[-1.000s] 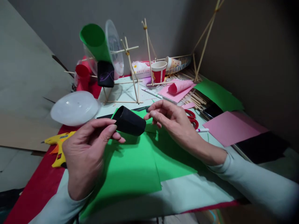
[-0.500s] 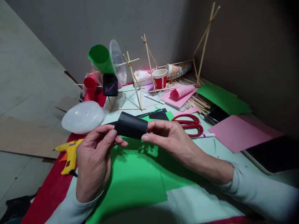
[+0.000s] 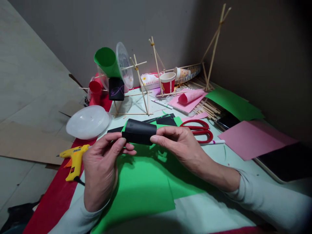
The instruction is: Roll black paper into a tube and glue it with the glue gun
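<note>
A rolled piece of black paper point(image 3: 140, 131) is held level between my two hands above the table. My left hand point(image 3: 103, 169) pinches its left end between thumb and fingers, the other fingers curled below. On the right end, the thumb and forefinger of my right hand point(image 3: 186, 146) grip the edge. Beneath the roll lie green paper sheets point(image 3: 143, 185). Just behind it are black paper strips point(image 3: 167, 120). A pair of red-handled scissors point(image 3: 206, 136) rests beyond my right hand, its blades out of sight.
A yellow glue gun point(image 3: 75, 162) lies left of my left hand, near a translucent plastic bowl point(image 3: 87, 122). Stick frames point(image 3: 140, 81) stand at the back with a green paper cone point(image 3: 106, 61) and a red paper cup point(image 3: 167, 83). Pink paper point(image 3: 255, 138) lies at right.
Both hands and the black roll have shifted slightly in view, along with the surroundings. The roll has turned a little, and a flap now shows along its lower side.
</note>
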`<state>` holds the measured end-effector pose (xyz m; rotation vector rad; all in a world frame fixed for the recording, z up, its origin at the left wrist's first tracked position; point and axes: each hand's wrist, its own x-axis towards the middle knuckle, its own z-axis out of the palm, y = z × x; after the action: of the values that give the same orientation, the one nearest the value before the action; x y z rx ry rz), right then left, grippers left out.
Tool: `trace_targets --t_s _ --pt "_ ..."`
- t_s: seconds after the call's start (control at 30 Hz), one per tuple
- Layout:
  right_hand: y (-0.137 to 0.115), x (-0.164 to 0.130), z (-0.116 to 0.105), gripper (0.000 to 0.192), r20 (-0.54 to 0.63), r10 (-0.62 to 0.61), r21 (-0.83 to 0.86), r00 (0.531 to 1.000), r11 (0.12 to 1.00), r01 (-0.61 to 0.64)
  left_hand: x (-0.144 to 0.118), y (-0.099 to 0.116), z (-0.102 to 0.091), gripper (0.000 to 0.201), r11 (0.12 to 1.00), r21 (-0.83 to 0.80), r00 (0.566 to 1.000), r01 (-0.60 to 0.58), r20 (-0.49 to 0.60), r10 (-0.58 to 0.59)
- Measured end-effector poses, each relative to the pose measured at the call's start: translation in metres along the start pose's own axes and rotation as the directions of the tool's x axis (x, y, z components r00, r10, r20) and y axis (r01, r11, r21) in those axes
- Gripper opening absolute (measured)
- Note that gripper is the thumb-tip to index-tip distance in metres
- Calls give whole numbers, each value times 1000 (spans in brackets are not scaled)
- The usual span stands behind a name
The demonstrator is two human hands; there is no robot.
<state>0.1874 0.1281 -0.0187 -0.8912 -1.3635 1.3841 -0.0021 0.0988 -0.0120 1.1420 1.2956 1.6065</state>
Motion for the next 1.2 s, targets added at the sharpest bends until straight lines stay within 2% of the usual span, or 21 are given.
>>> trace_targets --t_s 0.3,0.53,0.73,0.9,1.0,1.2 --pt "8 -2 -3 23 -4 9 -38 1000 999 -9 2 -2 2 19 1000 -18 999 9 48 -8" --pt "3 -6 -5 20 22 -137 -250 990 958 138 3 -2 3 18 998 -65 998 -7 67 11" --pt "2 -5 -5 19 -2 -196 -339 981 923 184 2 0 0 12 999 37 993 -4 118 -1" --pt "5 -3 -4 23 12 -107 -264 994 959 106 0 4 2 13 997 72 994 -12 105 4" --pt "7 -4 -4 24 26 -35 -196 999 980 40 1 5 4 14 998 51 997 -34 76 30" --pt "7 -4 -4 27 53 34 -157 998 987 -25 2 1 5 9 998 -14 997 -59 50 59"
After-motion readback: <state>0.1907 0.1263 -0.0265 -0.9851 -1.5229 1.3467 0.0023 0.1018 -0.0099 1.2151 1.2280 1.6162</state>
